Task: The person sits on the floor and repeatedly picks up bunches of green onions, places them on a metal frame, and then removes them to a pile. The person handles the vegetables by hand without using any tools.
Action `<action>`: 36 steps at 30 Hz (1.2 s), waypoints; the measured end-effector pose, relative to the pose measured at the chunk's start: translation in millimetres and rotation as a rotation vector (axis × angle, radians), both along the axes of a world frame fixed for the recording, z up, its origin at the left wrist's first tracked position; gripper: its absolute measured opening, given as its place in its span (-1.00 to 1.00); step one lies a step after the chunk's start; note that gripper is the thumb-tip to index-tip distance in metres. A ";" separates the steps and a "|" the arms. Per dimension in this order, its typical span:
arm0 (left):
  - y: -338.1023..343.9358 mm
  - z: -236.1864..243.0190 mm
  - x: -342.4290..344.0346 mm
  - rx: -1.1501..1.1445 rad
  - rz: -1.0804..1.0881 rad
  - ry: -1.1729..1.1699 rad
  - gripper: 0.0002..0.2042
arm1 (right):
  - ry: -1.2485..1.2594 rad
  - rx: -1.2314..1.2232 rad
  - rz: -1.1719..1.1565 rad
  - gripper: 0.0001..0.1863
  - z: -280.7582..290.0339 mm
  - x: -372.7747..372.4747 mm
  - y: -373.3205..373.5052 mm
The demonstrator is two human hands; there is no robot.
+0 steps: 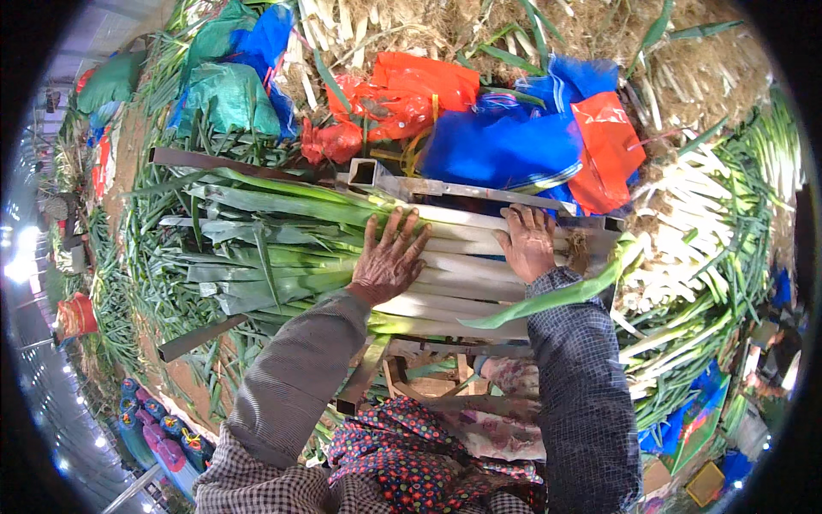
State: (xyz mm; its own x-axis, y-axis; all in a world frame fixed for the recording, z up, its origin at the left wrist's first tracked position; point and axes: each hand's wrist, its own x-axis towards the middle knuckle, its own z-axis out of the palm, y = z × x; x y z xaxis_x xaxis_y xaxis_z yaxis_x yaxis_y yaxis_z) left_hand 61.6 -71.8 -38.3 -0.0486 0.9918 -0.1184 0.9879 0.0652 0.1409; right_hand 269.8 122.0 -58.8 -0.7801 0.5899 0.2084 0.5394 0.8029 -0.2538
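Observation:
Several leeks (462,265) lie side by side across a metal frame (505,190), green leaves to the left and white stems to the right. My left hand (390,259) rests flat on them where green turns to white, fingers spread. Farther right, my right hand (526,243) lies on the white stems with its fingers stretched forward. Roots (579,250) show just beyond it. A loose green leaf (556,297) crosses over my right sleeve near the wrist.
Blue bags (505,146) and red bags (428,86) lie behind the frame, with green sheeting (227,101) at far left. Piled leeks (693,231) spread along the right side, and more roots lie at the back. Metal bars (201,338) jut out at left.

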 end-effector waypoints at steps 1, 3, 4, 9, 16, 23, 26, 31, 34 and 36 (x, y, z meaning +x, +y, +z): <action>-0.9 0.2 0.6 0.005 0.008 0.012 -0.36 | -0.055 -0.064 0.018 -0.63 11.4 9.6 -4.4; -0.9 -0.7 3.3 0.039 0.015 0.012 -0.39 | -0.284 -0.319 0.007 -0.61 31.3 31.2 -18.1; -1.1 -1.0 2.6 0.074 0.011 -0.009 -0.41 | -0.398 -0.450 -0.015 -0.59 38.0 42.1 -25.2; -0.2 0.7 0.6 0.002 0.009 0.022 -0.43 | -0.610 -0.901 -0.235 -0.38 39.5 63.6 -34.0; 3.3 -3.7 3.3 0.010 0.003 0.092 -0.40 | -0.224 -0.984 -0.437 -0.41 29.5 67.3 -29.6; 1.7 -6.1 4.6 0.030 -0.038 0.132 -0.37 | -0.567 -0.383 0.004 -0.61 17.3 67.8 -14.0; 2.0 -4.3 5.6 0.040 -0.050 0.148 -0.35 | -0.620 -0.438 -0.040 -0.54 20.5 67.5 -8.5; 4.7 -2.4 7.5 0.070 -0.055 0.092 -0.41 | -0.727 -0.531 -0.106 -0.51 28.9 63.4 -6.5; 7.6 0.5 10.4 0.218 -0.191 0.052 -0.71 | -0.664 -0.549 -0.101 -0.55 25.9 65.1 -8.8; 9.7 3.0 13.0 0.230 -0.173 0.049 -0.80 | -0.637 -0.566 -0.107 -0.57 19.6 69.5 -10.8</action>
State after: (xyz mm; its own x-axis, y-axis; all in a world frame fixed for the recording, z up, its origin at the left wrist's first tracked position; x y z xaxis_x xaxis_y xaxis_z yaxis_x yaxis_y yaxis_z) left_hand 74.6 -62.0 -35.3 0.1232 0.9864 0.1091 0.9876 -0.1326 0.0840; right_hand 339.3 111.2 -39.3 -0.5821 0.5501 -0.5988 0.7810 0.5832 -0.2235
